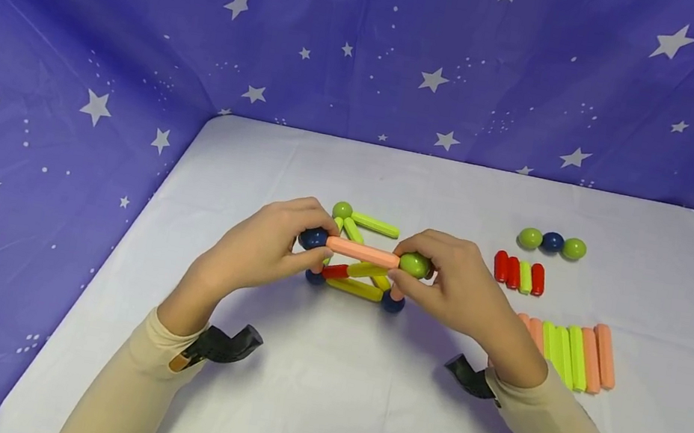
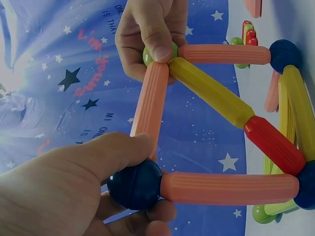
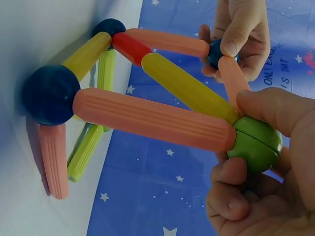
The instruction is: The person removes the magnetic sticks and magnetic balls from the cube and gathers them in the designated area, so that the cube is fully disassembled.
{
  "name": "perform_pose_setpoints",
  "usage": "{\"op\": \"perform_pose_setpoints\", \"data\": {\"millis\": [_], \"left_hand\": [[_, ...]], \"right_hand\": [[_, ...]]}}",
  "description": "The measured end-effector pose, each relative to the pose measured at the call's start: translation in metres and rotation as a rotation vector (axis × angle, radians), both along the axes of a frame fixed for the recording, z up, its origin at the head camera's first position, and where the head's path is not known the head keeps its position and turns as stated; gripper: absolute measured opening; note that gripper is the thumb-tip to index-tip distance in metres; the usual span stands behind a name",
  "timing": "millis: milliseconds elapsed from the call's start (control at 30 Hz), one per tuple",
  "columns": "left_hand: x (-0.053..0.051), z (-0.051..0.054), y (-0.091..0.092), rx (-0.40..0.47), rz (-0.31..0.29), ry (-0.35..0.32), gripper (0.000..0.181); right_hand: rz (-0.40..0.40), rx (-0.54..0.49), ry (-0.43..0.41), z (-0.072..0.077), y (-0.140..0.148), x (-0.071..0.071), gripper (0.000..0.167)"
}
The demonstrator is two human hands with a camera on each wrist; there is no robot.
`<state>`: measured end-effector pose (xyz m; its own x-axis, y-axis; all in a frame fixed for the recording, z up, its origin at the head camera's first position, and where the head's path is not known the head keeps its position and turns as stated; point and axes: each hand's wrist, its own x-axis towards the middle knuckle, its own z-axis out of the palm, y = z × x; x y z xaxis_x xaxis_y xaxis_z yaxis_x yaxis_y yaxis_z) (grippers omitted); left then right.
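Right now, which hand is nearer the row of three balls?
Right: the right hand is short of the row of balls, to its left; the left hand is farther left.

We see the left hand point(image 2: 64, 179) gripping a blue ball point(image 2: 134, 186) and the right hand point(image 2: 155, 22) pinching a green ball point(image 2: 148, 53) — a pink rod point(image 2: 151, 103) between them, a yellow rod point(image 2: 211, 93) slanting away

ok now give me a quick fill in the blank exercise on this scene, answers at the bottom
1. The left hand pinches a glossy round ball coloured dark ____.
2. The right hand pinches a second glossy ball coloured ____.
3. From that second ball slants a long yellow ridged stick, meeting a short stick coloured ____.
4. The loose row of short rounded sticks contains ____ red ones.

Missing words: blue; green; red; three.
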<state>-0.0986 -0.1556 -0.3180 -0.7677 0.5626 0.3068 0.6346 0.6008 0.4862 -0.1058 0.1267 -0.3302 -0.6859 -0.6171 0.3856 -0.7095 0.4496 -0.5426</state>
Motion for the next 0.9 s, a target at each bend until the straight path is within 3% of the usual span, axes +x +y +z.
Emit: {"op": "perform_pose_setpoints", "data": {"millis": [267,733,900], "left_hand": [[0.0003,0.0,-0.0009,0.028,-0.02,-0.039,0.015],[-0.0006,-0.0015,-0.0027,0.035,-0.01,-0.013,0.016],[-0.0005,-0.0007,-0.0019,0.025,-0.006,-0.028,0.017]], "right_hand": [[-0.044,-0.018,-0.076,-0.0013,-0.0008,0.0014,0.017],[-0.122,-0.038,-0.09,-0.0021,0.0038,-0.0011,0.024],[-0.129,-0.066,-0.145,-0.0015,0.0083,-0.0027,0.023]]}}
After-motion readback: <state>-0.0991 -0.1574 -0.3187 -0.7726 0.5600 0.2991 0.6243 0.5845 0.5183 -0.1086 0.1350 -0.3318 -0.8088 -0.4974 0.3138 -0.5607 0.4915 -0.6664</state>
